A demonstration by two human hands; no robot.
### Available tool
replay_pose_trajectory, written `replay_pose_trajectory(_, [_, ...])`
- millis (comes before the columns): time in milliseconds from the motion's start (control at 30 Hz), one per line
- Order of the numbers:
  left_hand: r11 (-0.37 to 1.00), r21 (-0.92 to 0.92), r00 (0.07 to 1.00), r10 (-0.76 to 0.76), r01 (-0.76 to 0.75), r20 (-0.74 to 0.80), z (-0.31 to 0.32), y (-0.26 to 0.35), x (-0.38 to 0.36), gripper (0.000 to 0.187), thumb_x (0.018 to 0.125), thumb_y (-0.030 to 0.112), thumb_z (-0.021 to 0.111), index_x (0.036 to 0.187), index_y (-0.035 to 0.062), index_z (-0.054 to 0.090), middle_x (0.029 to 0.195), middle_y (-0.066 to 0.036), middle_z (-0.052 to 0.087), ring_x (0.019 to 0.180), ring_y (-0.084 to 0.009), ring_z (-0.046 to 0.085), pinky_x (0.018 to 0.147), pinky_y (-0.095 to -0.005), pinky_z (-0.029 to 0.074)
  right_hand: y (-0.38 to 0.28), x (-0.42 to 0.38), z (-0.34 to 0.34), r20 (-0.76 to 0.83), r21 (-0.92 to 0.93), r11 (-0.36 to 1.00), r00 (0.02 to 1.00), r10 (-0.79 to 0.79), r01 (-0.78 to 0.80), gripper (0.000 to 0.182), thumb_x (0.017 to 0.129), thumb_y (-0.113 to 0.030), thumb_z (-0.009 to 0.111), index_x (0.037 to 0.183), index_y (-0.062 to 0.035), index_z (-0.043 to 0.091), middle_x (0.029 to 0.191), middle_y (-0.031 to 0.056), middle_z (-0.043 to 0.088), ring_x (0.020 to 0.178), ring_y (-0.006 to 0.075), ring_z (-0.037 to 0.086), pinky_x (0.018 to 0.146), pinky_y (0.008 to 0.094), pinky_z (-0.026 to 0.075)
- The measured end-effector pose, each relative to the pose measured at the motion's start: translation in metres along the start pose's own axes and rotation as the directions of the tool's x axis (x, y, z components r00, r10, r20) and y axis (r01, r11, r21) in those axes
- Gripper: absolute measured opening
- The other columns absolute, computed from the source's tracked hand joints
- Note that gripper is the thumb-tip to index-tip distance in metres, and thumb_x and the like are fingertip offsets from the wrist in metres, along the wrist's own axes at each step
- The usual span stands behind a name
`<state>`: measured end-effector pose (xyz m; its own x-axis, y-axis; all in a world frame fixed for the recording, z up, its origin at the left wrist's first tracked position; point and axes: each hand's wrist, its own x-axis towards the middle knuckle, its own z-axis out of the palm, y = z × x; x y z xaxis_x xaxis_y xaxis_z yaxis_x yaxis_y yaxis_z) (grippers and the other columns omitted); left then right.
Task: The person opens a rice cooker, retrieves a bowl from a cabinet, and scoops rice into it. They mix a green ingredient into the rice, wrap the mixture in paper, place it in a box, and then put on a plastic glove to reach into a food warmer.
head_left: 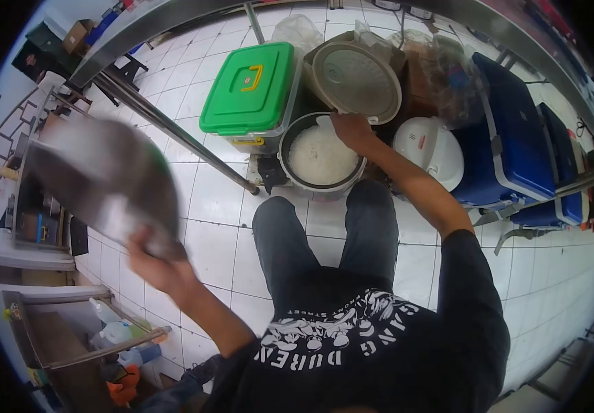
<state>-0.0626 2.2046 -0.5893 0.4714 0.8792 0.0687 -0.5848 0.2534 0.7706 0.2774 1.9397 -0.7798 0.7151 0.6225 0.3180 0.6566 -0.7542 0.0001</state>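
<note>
My left hand (157,260) is closed on the near edge of a large metal bowl (163,199), tilted and smeared by motion, off to the left. What the bowl contains cannot be made out. An open rice cooker (287,165) stands on the floor before my knees, with white rice (321,158) in its pot. Over its far right rim, my right hand (353,131) is closed on a white rice paddle (325,122), whose blade shows left of the fingers. Behind, the cooker's raised lid (357,77) leans back.
Left of the cooker is a clear box with a green lid (245,89). To its right are a second, closed white rice cooker (429,148) and blue cooler boxes (517,138). A metal table frame (173,124) crosses above; a wooden shelf (70,337) stands lower left.
</note>
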Motion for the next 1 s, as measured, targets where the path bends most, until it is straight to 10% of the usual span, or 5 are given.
replay_pose_trajectory(100, [0.945,0.257,0.957,-0.134,0.201,-0.257,-0.041,-0.067,-0.057,0.015,0.078,0.005,0.052,0.093,0.0021,0.05,0.092,-0.006,0.051,0.09,-0.0188,0.056,0.088,-0.0363,0.051,0.003,0.011,0.016,0.152,-0.023,0.998,0.987,-0.046,0.05,0.013,0.083,-0.012,0.055,0.084,-0.0044,0.066,0.075,0.0184,0.069,0.07,0.0296,0.069,0.063,0.0438,0.055])
replay_pose_trajectory(200, [0.824,0.414,0.919,-0.312,0.387,-0.239,-0.105,-0.144,-0.056,0.056,0.081,0.009,0.048,0.134,-0.0052,0.036,0.122,-0.021,0.05,0.107,-0.0338,0.059,0.08,-0.046,0.06,0.001,0.017,0.034,0.272,0.005,1.0,0.962,-0.026,0.025,0.015,0.082,-0.012,0.056,0.088,-0.0019,0.067,0.078,0.0193,0.069,0.073,0.0312,0.07,0.066,0.0438,0.055])
replay_pose_trajectory(467, [0.717,0.626,0.944,-0.311,0.308,-0.108,-0.08,-0.217,-0.02,0.064,0.085,0.007,0.039,0.146,0.005,0.021,0.136,-0.025,0.041,0.106,-0.0373,0.059,0.066,-0.039,0.063,0.02,0.019,0.074,0.488,0.226,0.927,0.859,0.157,-0.298,0.025,0.088,-0.019,0.053,0.086,0.0023,0.067,0.086,0.0256,0.066,0.088,0.039,0.066,0.081,0.0472,0.051])
replay_pose_trajectory(633, [0.606,0.733,0.941,-0.307,0.309,-0.142,-0.086,-0.231,-0.011,0.063,0.085,0.007,0.038,0.146,0.0054,0.023,0.132,-0.027,0.046,0.102,-0.0382,0.062,0.062,-0.0377,0.064,-0.023,-0.005,0.039,0.276,0.209,0.977,0.956,-0.101,0.043,0.024,0.096,-0.023,0.046,0.102,-0.0026,0.057,0.08,0.0246,0.064,0.085,0.0418,0.065,0.076,0.0536,0.049])
replay_pose_trajectory(1000, [0.691,0.668,0.949,-0.308,0.275,-0.072,-0.089,-0.232,-0.011,0.062,0.087,0.007,0.038,0.146,0.0055,0.023,0.134,-0.026,0.043,0.103,-0.0371,0.062,0.06,-0.0363,0.064,-0.016,-0.01,0.082,0.288,0.417,0.898,0.916,-0.28,0.143,0.032,0.096,-0.024,0.043,0.093,0.0007,0.063,0.088,0.0246,0.066,0.08,0.0386,0.066,0.075,0.0497,0.051])
